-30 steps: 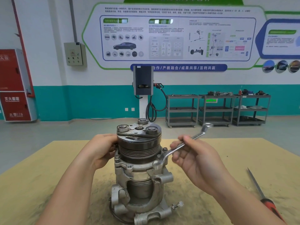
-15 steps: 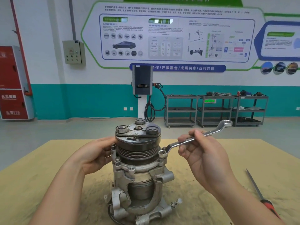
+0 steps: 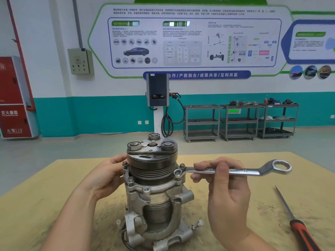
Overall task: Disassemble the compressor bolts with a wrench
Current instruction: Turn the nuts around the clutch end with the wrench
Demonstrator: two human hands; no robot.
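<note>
One compressor (image 3: 152, 182) stood upright at the middle of the tan table (image 3: 45, 205). One double-ended ring wrench (image 3: 233, 170) lay nearly level to the compressor's right, near ring seated on a flange bolt (image 3: 178, 173); three more flange bolts showed. Right hand (image 3: 226, 189): fingers curled round the wrench shank. Left hand (image 3: 107, 176): palm against the compressor's left side, fingers wrapped behind the pulley. One red-handled file (image 3: 297, 223) lay on the table, well apart. Three shelf carts (image 3: 239, 122) along the far wall held assorted parts.
</note>
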